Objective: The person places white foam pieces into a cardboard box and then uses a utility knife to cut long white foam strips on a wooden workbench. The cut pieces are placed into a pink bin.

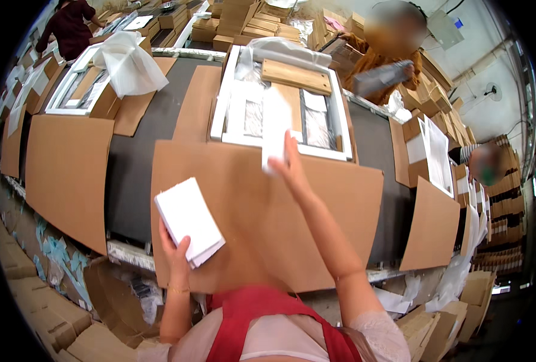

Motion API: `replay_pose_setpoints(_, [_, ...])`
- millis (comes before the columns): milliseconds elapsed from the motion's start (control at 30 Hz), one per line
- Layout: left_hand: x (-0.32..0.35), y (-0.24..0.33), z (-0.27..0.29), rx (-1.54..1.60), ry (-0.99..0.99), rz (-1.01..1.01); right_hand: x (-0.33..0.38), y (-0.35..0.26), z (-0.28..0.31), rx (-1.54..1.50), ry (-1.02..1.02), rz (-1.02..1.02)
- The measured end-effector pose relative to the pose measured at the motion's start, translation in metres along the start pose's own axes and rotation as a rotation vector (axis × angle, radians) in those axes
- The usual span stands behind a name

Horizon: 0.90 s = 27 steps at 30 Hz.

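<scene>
With twelve pointing away from the person and the box (217,123) as the dial, the left hand (174,256) is at seven o'clock, its fingers wrapped round the outer edge of a white stack (189,220), thumb over the near end. The right hand (292,166), at six, grips a white sheet (275,130) between thumb and fingers (blurred, so I cannot tell whether it is one piece or several); the sheet stands over the box's contents.

The stack looks the likelier thing to spill: its layers are uneven at the near end and only one hand holds it, so a slack thumb could let pieces slide out toward five o'clock, onto the flap (340,205). The sheet's lower end is close to the foam (322,151) at six, and a hurried, low movement could snag or crease it there. Film (286,48) is bunched beyond the board (296,77) at twelve; if it flopped inward, it could get trapped. The flap reaches past the belt (135,163), so leaning on it might nudge the box.
</scene>
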<state>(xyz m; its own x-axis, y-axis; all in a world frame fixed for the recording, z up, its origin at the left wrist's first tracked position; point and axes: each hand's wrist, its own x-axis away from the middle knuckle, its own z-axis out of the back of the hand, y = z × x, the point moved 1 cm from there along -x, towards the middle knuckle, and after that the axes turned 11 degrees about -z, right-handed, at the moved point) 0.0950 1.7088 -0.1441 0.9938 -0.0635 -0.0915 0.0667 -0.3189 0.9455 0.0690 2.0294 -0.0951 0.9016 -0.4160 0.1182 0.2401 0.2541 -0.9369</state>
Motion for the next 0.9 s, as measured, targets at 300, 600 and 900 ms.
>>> replay_pose_setpoints(300, [-0.015, -0.045, 0.05, -0.481, -0.093, 0.026, -0.348, -0.006, -0.062, 0.385, 0.326, -0.156])
replay_pose_setpoints(600, [0.002, -0.05, 0.059, -0.702, -0.099, 0.069, -0.396, 0.029, -0.084, 0.656, 0.326, -0.164])
replay_pose_setpoints(900, [0.008, -0.063, 0.072, -0.851, -0.25, 0.081, -0.388, 0.036, -0.066, 0.793, 0.32, -0.088])
